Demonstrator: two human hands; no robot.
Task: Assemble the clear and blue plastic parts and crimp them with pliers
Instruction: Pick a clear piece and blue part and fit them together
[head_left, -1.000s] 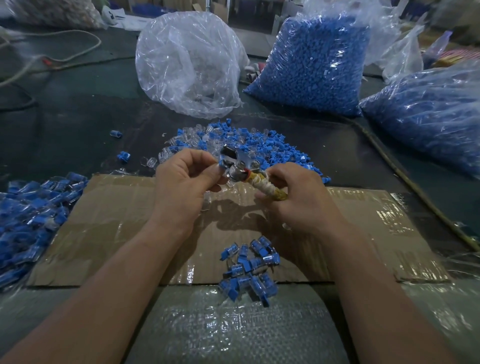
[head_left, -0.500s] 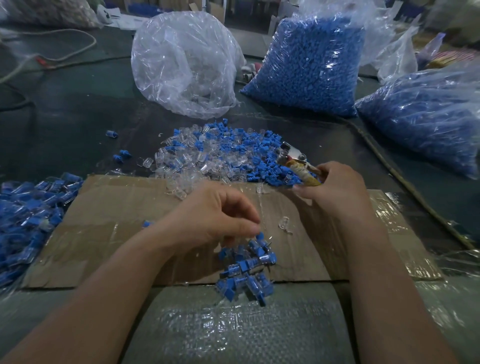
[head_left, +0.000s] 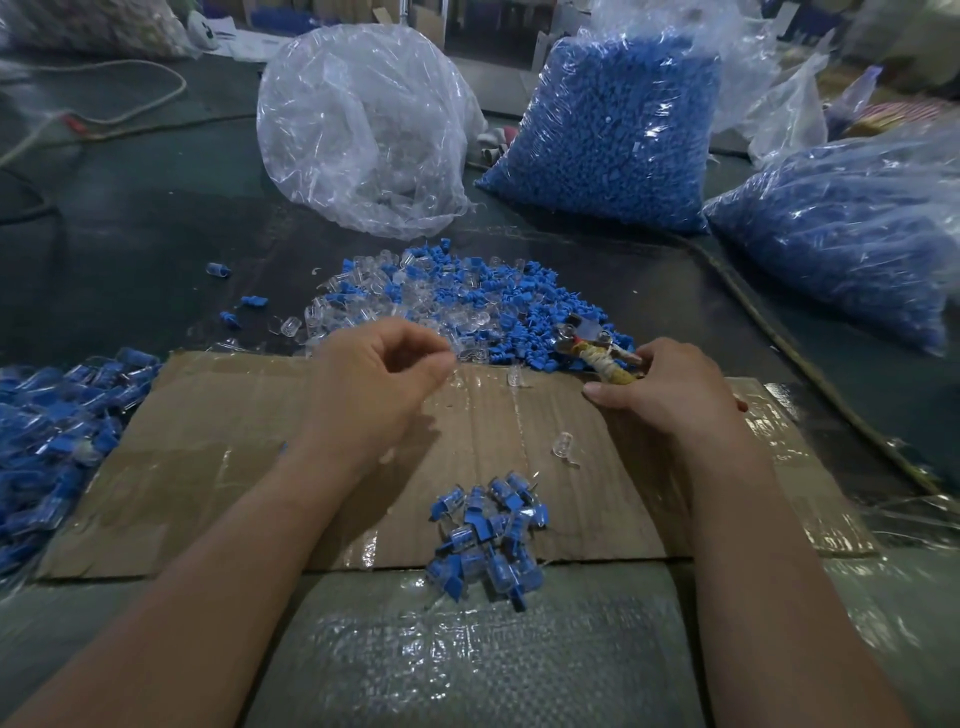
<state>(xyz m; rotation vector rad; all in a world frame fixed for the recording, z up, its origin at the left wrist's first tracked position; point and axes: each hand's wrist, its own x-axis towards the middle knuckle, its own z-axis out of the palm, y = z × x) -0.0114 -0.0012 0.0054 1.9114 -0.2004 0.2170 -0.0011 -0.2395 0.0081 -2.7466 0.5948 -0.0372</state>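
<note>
Parts (head_left: 467, 306) await picking: your left hand (head_left: 379, 384) curls at them, catch unclear; right hand (head_left: 670, 395) grips pliers (head_left: 597, 358). Next, mate a pair.

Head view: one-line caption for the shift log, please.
Left hand hovers at the mixed pile of clear and blue parts; right hand grips the pliers; assembled pieces lie on the cardboard.
</note>
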